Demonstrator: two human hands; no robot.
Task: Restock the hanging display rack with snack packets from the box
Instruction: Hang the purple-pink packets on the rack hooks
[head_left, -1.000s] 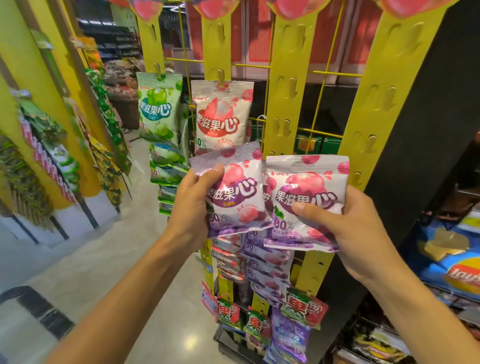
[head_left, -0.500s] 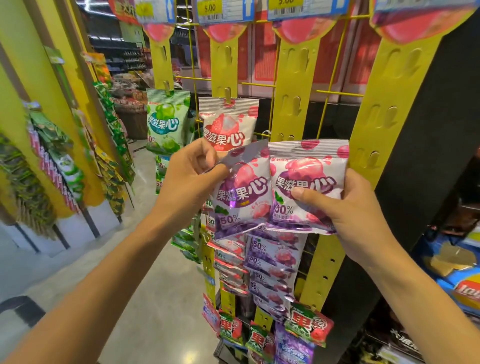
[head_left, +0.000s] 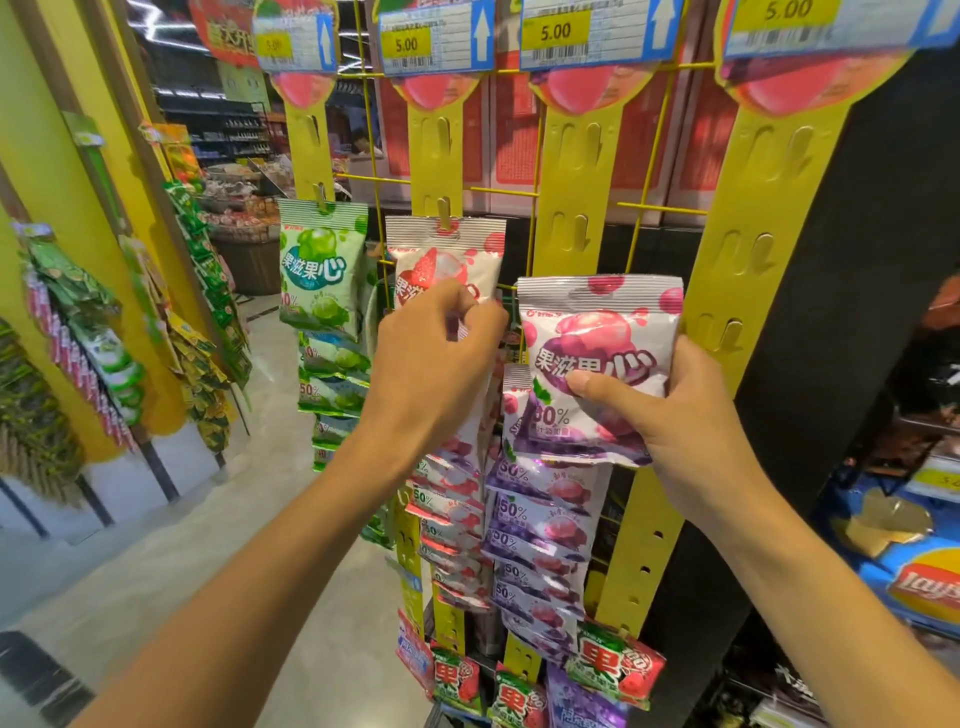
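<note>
Purple snack packet (head_left: 597, 364) (held in front of the third yellow strip (head_left: 569, 208)) sits in the right grip (head_left: 670, 415); left grip (head_left: 431, 364) pinches another packet's edge beside the strawberry packet (head_left: 447, 254).

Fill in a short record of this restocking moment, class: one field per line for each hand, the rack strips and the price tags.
left hand: fingers curled on a packet edge, in front of the red packet
right hand: grips a purple packet upright
third yellow strip: upper hooks bare, purple packets hanging lower down
far-right strip: visible hooks bare
green packet: hangs topmost on the leftmost strip
price tags: read 5.00
</note>
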